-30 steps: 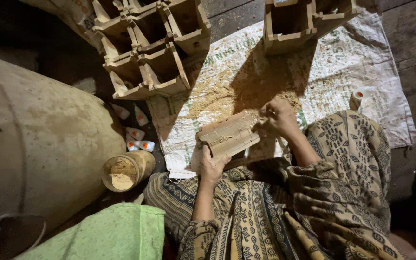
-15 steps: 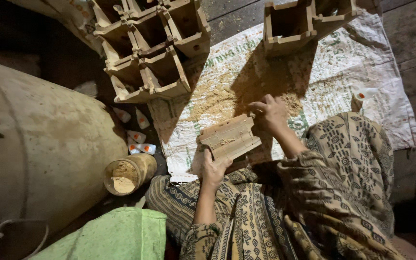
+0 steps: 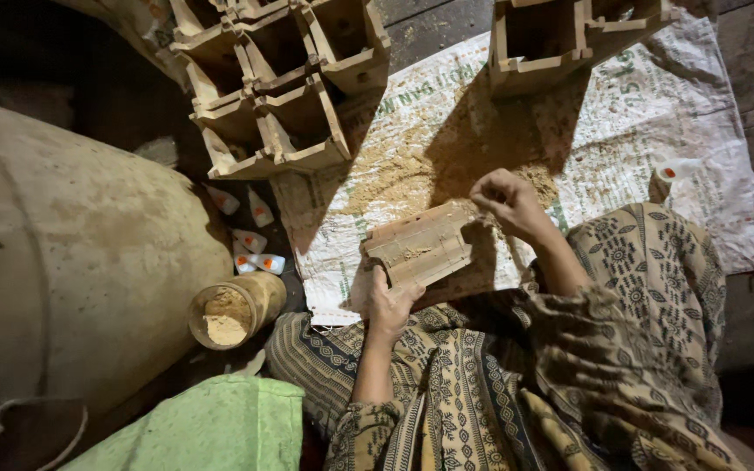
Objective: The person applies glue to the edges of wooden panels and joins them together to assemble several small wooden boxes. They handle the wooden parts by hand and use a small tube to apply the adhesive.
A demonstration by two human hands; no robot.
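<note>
Head view: your left hand [image 3: 390,305] grips the lower edge of the wood block [image 3: 421,247] at frame center, over the sack [image 3: 656,113]. Your right hand [image 3: 506,199] is curled tight at its upper right corner, fingers pinched. Jar [image 3: 233,310] of sawdust sits lower left, open wooden boxes [image 3: 277,83] up top.
</note>
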